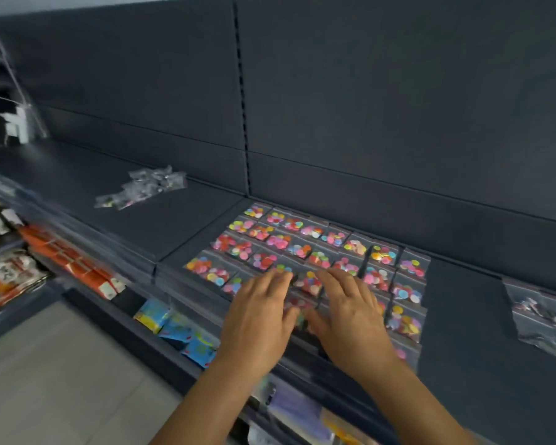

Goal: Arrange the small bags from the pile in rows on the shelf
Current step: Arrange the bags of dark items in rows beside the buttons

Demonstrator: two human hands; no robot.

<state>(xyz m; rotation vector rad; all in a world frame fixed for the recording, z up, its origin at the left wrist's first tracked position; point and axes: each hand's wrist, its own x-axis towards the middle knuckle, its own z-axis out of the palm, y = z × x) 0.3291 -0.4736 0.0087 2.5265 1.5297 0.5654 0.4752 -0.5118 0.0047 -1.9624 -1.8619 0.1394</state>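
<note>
Left hand: the left hand lies low in the middle of the frame, palm down, fingers straight and slightly spread, fingertips resting on the small bags; it grips nothing.
Right hand: the right hand lies just beside it to the right, also flat and spread, fingers pressing on bags; thumbs of both hands nearly meet over a bag between them.
Bag between hands: a clear bag of coloured discs shows in the gap between the two sets of fingers; whether either thumb pinches it cannot be told, blurred.
Rows of small bags: the arranged small bags fill the centre of the frame in slanted rows, edge to edge, running from the back panel toward the front lip, each holding bright round pieces.
Pile: a loose pile of clear bags sits well apart, in the left middle of the frame, near the back panel.
Second heap: more clear bags lie at the right edge.
Shelf: the dark grey shelf carries all of these.
Back panel: a dark back panel fills the upper frame.
Lower shelves: orange packets and blue packets lie on lower shelves at lower left.
</note>
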